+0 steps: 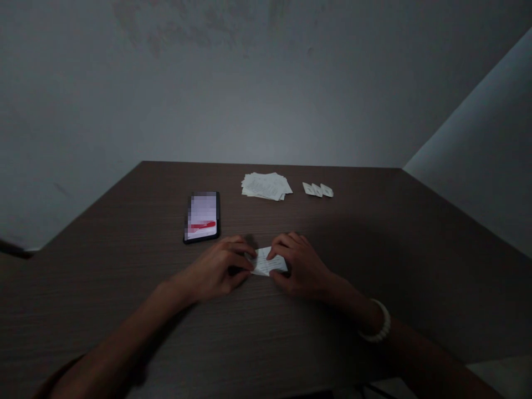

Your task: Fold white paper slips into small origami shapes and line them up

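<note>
A small white slip of paper [264, 261] with printed lines lies on the table in front of me, its edges looking partly folded. My left hand [222, 264] grips its left end between thumb and fingers. At the right end, my right hand [300, 263] has its thumb on the near edge and its fingers on the far part. Fingertips cover both ends of the slip. Beyond my hands sits a loose stack of printed papers [266, 186]. To the right of that stack, three small folded paper pieces [318, 190] lie in an overlapping row.
A phone [201, 216] with a lit, blurred-out screen lies left of the stack, just beyond my left hand. The dark wood-grain table [124, 221] meets a stained pale wall [257, 100] at the back. Another wall slants in on the right.
</note>
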Demonstrator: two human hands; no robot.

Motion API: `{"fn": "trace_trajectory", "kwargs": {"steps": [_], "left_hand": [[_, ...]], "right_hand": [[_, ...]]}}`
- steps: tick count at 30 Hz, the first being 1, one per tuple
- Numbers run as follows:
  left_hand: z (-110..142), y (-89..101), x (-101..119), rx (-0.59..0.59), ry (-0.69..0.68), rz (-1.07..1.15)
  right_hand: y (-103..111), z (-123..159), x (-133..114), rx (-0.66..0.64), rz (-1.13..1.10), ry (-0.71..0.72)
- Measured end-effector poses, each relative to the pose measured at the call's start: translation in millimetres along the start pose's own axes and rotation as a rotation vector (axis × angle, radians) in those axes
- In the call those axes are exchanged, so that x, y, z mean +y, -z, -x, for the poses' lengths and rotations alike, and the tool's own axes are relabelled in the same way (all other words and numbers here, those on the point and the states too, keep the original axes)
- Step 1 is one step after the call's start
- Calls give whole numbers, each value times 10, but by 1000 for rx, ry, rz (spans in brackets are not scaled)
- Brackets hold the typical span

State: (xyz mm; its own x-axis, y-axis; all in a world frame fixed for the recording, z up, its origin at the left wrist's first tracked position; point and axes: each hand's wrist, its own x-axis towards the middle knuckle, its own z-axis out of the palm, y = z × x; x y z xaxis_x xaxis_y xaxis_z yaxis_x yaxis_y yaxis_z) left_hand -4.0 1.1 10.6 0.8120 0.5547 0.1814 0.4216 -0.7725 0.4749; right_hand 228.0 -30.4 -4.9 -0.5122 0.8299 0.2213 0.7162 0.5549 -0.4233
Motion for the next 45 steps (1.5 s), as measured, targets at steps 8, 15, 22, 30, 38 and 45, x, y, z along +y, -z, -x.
{"fn": "trace_trajectory", "kwargs": {"steps": [8,15,22,30,38,45], "left_hand": [[-3,11,24,7,10,3],[-2,-7,11,-1,9,-2],[1,-18,14,15,23,-5],[-119,-181,35,182,133,20],[-208,-300,39,243,314,36],[-239,-338,62,240,352,2]], "right_hand": [[25,0,-9,-14,3,0],[-10,3,2,0,12,-11],[-13,10,-5,10,28,-29],[-38,14,5,6,70,-60],[-62,11,20,-8,72,-52],[-69,19,15,0,75,-50]]}}
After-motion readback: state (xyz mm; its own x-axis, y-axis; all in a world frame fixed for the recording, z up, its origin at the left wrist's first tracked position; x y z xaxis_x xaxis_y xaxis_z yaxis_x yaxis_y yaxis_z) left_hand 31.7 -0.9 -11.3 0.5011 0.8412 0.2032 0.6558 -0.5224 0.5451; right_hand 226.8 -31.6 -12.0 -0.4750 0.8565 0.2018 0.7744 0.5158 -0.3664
